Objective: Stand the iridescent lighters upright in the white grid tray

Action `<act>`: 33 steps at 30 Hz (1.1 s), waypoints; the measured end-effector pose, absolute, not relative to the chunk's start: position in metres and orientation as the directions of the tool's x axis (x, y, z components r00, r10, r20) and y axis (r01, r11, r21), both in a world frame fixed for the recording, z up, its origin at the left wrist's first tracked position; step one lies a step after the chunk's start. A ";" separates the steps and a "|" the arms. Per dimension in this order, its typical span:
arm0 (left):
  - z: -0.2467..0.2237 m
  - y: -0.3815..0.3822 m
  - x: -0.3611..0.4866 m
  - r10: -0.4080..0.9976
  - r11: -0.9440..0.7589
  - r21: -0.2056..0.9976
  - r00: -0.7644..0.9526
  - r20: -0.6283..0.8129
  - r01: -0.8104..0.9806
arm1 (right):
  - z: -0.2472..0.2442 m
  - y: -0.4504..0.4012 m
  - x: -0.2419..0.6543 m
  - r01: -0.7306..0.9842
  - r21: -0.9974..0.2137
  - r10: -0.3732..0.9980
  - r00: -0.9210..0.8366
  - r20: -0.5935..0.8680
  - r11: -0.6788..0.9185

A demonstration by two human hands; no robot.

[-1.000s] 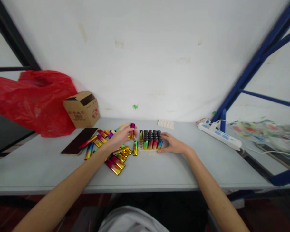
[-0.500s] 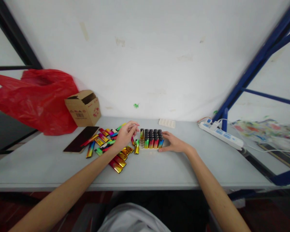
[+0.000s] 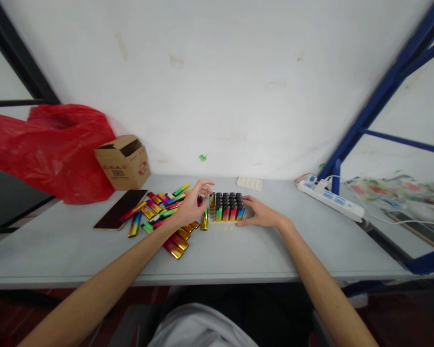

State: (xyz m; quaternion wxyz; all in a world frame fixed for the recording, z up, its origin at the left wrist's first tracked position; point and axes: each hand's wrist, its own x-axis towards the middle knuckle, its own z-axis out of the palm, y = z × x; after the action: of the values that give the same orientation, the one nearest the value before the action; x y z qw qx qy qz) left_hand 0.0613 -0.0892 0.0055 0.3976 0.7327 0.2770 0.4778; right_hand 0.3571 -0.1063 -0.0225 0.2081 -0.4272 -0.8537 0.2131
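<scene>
On a grey table (image 3: pixel 260 255), the person's left hand (image 3: pixel 192 205) grips a dark red lighter (image 3: pixel 200 199), just left of a rack (image 3: pixel 226 222) of upright, black-topped lighters (image 3: pixel 230 208); the right hand (image 3: pixel 259 215), fingers spread, rests against the rack's right side; loose metallic lighters (image 3: pixel 175 247) lie heaped to the left; beyond them are a dark phone-like slab (image 3: pixel 120 209), a cardboard box (image 3: pixel 126 166) and a red bag (image 3: pixel 68 154); a white power strip (image 3: pixel 331 200) lies far right.
</scene>
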 end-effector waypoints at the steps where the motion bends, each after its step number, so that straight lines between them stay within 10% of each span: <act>1: 0.005 -0.089 0.061 0.786 -0.525 0.850 0.401 0.470 0.033 | -0.022 -0.106 0.357 0.645 -0.540 0.821 -0.545 0.171 0.541; 33: 0.009 -0.089 0.074 0.936 -0.336 0.924 0.043 0.349 -0.180 | -0.022 -0.106 0.358 0.607 -0.562 0.802 -0.565 0.193 0.562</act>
State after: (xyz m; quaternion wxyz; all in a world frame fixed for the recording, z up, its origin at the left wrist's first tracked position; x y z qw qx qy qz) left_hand 0.0737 -0.0892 0.0093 0.4637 0.5535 0.3417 0.6016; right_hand 0.3580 -0.1061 -0.0216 0.2195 -0.4115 -0.8561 0.2225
